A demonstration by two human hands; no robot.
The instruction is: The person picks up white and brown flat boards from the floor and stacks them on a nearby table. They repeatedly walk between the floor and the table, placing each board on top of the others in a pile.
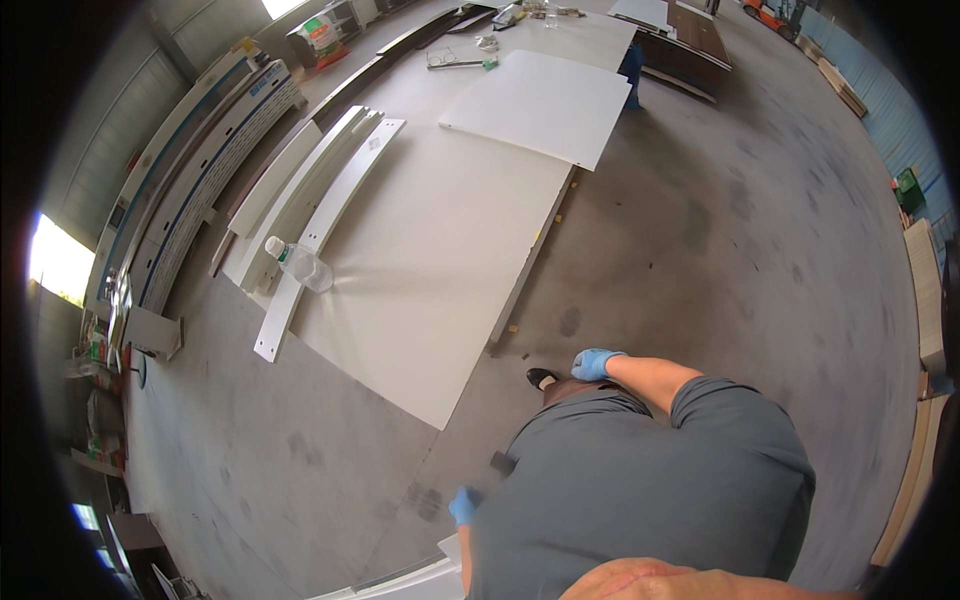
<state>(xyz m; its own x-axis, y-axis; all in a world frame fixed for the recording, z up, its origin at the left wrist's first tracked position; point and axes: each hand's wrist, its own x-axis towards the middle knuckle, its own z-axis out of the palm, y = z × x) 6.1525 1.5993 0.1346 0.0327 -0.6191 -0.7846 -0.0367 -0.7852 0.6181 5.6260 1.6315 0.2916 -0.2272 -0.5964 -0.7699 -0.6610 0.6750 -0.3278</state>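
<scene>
My right hand (595,364), in a blue glove, hangs in front of my body near my thigh. Its fingers are curled in, and nothing shows in them. Low on the left, my left hand (462,506), also gloved in blue, is partly seen beside my grey shirt. Its fingers are too small and hidden to read. White panels (425,582) lie at the lower edge, close to my left forearm. Ahead stands a long table with a pale top (430,260). On its left side rest long white strips (330,215) and a clear plastic bottle (305,268) with a white cap.
A white board (540,100) overhangs the table's right edge. Beyond it are a green-ended tool (462,62) and small items. A long machine (205,180) stands to the left. Dark brown panels (690,45) are stacked at the far right. Boards (925,290) line the right wall.
</scene>
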